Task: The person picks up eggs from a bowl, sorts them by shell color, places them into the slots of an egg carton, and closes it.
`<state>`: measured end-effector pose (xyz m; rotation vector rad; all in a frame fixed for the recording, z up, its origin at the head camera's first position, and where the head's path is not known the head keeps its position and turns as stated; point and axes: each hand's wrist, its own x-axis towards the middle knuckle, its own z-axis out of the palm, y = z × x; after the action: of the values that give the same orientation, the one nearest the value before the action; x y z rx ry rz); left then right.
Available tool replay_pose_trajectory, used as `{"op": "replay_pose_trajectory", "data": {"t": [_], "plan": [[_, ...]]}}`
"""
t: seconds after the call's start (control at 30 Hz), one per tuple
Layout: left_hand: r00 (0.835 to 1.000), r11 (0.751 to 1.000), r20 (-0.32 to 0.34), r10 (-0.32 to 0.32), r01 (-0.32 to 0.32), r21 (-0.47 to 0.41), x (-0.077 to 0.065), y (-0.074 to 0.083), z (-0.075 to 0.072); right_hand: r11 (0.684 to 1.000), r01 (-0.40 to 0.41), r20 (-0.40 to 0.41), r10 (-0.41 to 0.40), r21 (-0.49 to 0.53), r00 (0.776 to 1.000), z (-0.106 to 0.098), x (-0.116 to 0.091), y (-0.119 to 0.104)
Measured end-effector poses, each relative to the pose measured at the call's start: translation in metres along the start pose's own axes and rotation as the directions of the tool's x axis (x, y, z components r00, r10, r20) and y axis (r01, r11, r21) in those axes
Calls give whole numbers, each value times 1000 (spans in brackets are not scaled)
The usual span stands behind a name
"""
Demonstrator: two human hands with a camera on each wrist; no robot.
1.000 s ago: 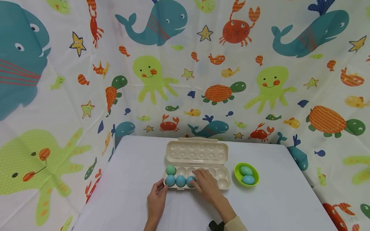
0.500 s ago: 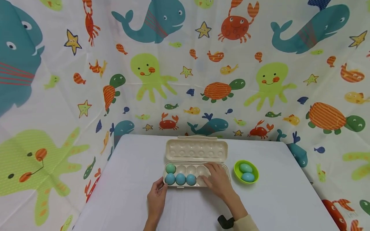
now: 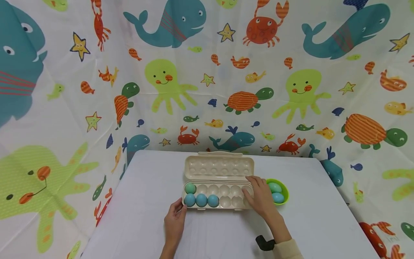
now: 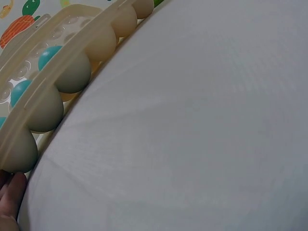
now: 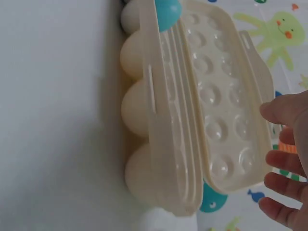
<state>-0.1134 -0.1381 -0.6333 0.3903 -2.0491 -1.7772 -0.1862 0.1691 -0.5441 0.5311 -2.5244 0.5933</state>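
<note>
A beige egg carton (image 3: 225, 202) lies with its lid (image 3: 220, 167) raised on the white table. In its left end sit one green egg (image 3: 190, 187) and, along the front row, three blue eggs (image 3: 201, 200). My left hand (image 3: 174, 221) grips the carton's front left corner; its fingertips (image 4: 14, 192) show against the end cup in the left wrist view. Above the carton's right end, my right hand (image 3: 262, 201) holds nothing, fingers spread and loosely bent. It partly covers a lime-green bowl (image 3: 286, 190) holding a green egg (image 3: 275, 187) and a blue egg (image 3: 277, 197).
Sea-animal cloth (image 3: 207, 79) hangs behind and beside the white-covered table (image 3: 142, 201). A black strap-like piece (image 3: 265, 243) sits by the right wrist, next to a beige sleeve (image 3: 288, 250).
My right hand has come off the third blue egg in the front row and moved right, toward the bowl. My left hand keeps its place at the carton's corner.
</note>
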Motion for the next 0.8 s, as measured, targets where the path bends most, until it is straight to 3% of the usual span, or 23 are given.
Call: {"op": "replay_pose_trajectory", "data": {"t": [0.23,0.6,0.8], "plan": [[1000,1000,-9,11,-11,9,0,-2,0,999,-27,-31,27,-18,999,-9,-3,19],[1000,999,-3,16,-16,34,-1,-3,0,987,-155,-53,153,-49,987,-21,-14,49],[1000,999,-6,10,-10,39,-1,-1,-1,974,-215,-22,214,-70,977,-22,-18,60]]}}
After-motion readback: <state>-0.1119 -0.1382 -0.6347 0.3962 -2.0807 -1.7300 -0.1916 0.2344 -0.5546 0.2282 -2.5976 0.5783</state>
